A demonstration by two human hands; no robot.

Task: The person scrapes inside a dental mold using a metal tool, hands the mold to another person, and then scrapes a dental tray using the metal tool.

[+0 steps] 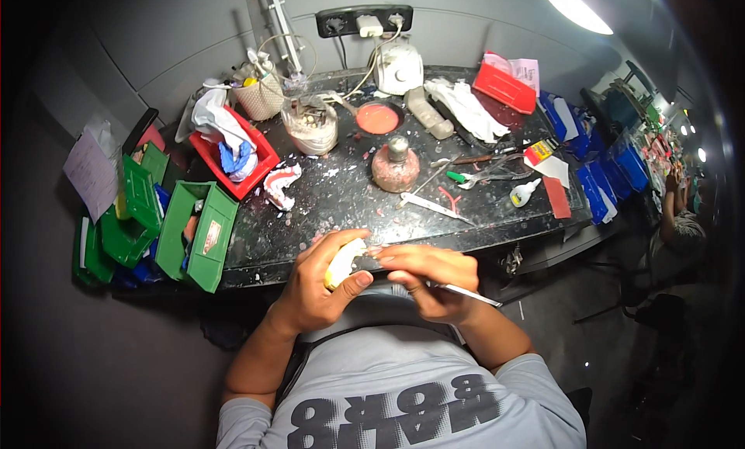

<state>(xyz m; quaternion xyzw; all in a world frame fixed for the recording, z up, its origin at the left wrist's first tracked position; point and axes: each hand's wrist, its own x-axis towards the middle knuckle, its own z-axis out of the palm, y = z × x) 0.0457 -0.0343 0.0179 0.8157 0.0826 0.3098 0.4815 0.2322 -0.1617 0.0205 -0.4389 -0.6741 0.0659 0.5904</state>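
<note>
At the bench's front edge, my left hand [309, 294] is closed around a small curved yellow-and-white piece [341, 264] that looks like a dental cast. My right hand [434, 272] grips a slim metal hand tool [472, 294]. Its pale handle end sticks out below the palm, while its working tip lies among the fingers by the cast and is too small to make out. The right fingertips are close beside the cast's right side; whether they touch it I cannot tell. On the bench beyond lies a white dental model with red wax [281, 187].
Green bins [198, 232] crowd the left, near a red bin [256, 169]. A spirit burner [396, 166], white-handled knife [434, 207], pink bowl [378, 117] and small glue bottle [524, 193] stand or lie on the black bench [310, 243]. Blue bins [597, 189] line the right.
</note>
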